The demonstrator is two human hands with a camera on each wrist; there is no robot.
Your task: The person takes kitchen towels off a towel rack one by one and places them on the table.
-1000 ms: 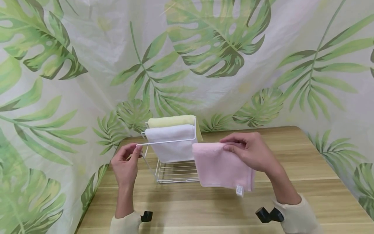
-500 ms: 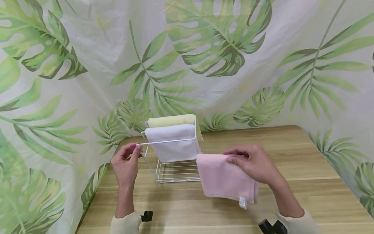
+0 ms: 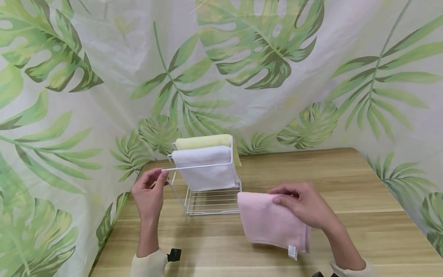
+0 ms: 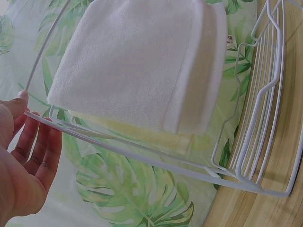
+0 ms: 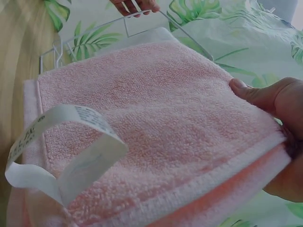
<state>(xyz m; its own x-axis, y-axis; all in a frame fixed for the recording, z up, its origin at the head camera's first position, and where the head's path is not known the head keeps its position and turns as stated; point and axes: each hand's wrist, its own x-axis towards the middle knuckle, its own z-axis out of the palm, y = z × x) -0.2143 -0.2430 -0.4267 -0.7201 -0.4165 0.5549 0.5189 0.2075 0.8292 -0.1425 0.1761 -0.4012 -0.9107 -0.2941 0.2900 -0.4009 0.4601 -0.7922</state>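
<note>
A white wire towel rack [image 3: 214,211] stands on the table, with a yellow towel [image 3: 202,142] over its rear bar and a white towel [image 3: 204,169] over the middle one. My left hand [image 3: 149,190] pinches the left corner of the bare front bar, thumb on top, as the left wrist view also shows. My right hand [image 3: 302,204] pinches the top edge of a folded pink towel [image 3: 270,221], which hangs in front and to the right of the rack. In the right wrist view a white label loop [image 5: 90,156] sticks out from the pink towel [image 5: 137,109].
The wood-grain table [image 3: 332,173] carries the rack and has rounded far corners. Behind and to the left hangs a leaf-print curtain [image 3: 114,57]. A small black device [image 3: 174,254] sits at the left cuff.
My right hand has moved down, slightly right and towards me with the pink towel, away from the rack's front bar. The left hand has stayed at the bar's corner.
</note>
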